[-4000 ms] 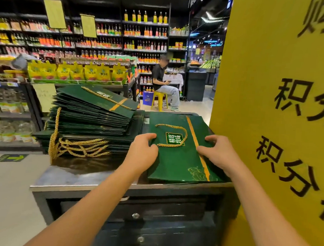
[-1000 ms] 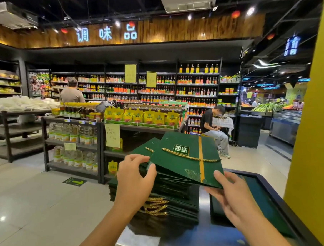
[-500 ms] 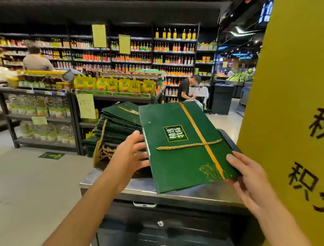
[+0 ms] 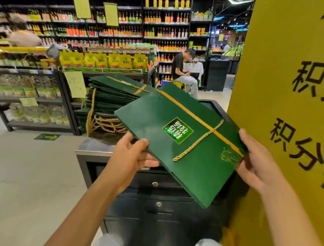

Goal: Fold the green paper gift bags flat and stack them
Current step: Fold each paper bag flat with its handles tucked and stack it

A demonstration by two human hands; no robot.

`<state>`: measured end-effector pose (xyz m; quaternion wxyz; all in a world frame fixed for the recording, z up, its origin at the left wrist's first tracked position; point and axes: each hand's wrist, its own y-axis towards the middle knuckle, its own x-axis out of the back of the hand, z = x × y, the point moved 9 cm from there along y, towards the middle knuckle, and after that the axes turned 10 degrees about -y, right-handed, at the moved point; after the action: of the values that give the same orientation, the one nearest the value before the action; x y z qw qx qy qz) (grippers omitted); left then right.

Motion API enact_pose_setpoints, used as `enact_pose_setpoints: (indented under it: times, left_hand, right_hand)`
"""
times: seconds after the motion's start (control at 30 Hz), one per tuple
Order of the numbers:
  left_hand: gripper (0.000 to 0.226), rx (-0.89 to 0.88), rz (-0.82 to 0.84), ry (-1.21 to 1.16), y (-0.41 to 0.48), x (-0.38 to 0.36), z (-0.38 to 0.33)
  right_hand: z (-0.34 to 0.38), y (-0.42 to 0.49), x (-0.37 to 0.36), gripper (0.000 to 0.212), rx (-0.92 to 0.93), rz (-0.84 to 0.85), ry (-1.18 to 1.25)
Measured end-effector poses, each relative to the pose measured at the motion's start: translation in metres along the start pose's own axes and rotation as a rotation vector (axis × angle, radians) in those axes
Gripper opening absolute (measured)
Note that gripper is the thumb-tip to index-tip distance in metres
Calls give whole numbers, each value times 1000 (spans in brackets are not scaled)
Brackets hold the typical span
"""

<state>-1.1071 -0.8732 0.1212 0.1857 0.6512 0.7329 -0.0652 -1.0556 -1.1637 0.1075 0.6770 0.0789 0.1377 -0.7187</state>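
I hold a flat green paper gift bag (image 4: 184,142) with a gold stripe, gold cord handle and a label, tilted in the air above the counter's front edge. My left hand (image 4: 132,155) grips its left edge and my right hand (image 4: 254,162) grips its right corner. Behind it, on the left of the dark metal counter (image 4: 93,147), rests a tall stack of flattened green bags (image 4: 110,96), their gold cord handles hanging at the front.
A yellow pillar (image 4: 288,109) with black characters stands close on my right. The counter has drawers (image 4: 154,184) below. Store shelves (image 4: 34,91) line the left and back, and a person (image 4: 183,71) sits on a stool beyond the counter.
The bag has swung toward me and turned clockwise, lifted off the counter and lower in view. Both hands keep their grip on it.
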Motion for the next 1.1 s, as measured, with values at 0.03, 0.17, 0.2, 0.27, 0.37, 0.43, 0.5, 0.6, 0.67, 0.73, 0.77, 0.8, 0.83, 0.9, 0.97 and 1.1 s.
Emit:
enact_pose_setpoints:
  times: [0.03,0.17,0.2,0.27,0.37,0.43,0.5,0.6,0.67,0.73,0.77,0.8,0.83,0.9,0.97,1.1]
  left_hand:
    - [19,10,4,-20,-7,-2,6]
    - [21,68,28,8,-30,1,30]
    - [23,49,1,28,-32,8,32]
    - [34,-28,-77,87,-32,26,27]
    - [65,-136,-135,160,-29,49,17]
    - [81,-224,-105,338,-27,57,9]
    - [80,-356,-35,640,-24,57,1]
    - [73,-463,134,879,-22,45,-3]
    - [71,-494,232,922,-22,34,-3]
    - [65,-494,295,910,-22,26,0]
    - [62,-500,313,902,-21,22,2]
    - [59,-511,324,905,-22,20,4]
    - [56,-528,325,915,-22,18,6]
    - [52,-562,311,941,-22,19,11]
    - [51,-583,291,941,-24,20,13]
    - [50,-598,258,915,-26,20,13]
  right_hand:
    - [-2,1,2,38,0,-8,-23]
    - [-2,6,14,63,8,-76,-150]
    - [-1,8,16,67,0,-90,-166]
    - [4,9,18,60,6,-103,-208]
    - [10,13,19,49,-19,-112,-286]
    - [7,21,18,35,-67,-101,-357]
    - [7,28,20,26,-97,-102,-415]
    - [8,33,20,50,-112,-110,-462]
    - [10,36,20,64,-107,-117,-486]
    - [11,41,21,77,-93,-134,-511]
    - [11,42,20,79,-78,-144,-540]
    - [13,44,20,77,-41,-160,-584]
    - [16,44,19,72,3,-186,-643]
    - [23,42,17,68,81,-250,-806]
    - [35,42,14,73,194,-329,-1030]
    - [55,40,-3,59,356,-390,-1317]
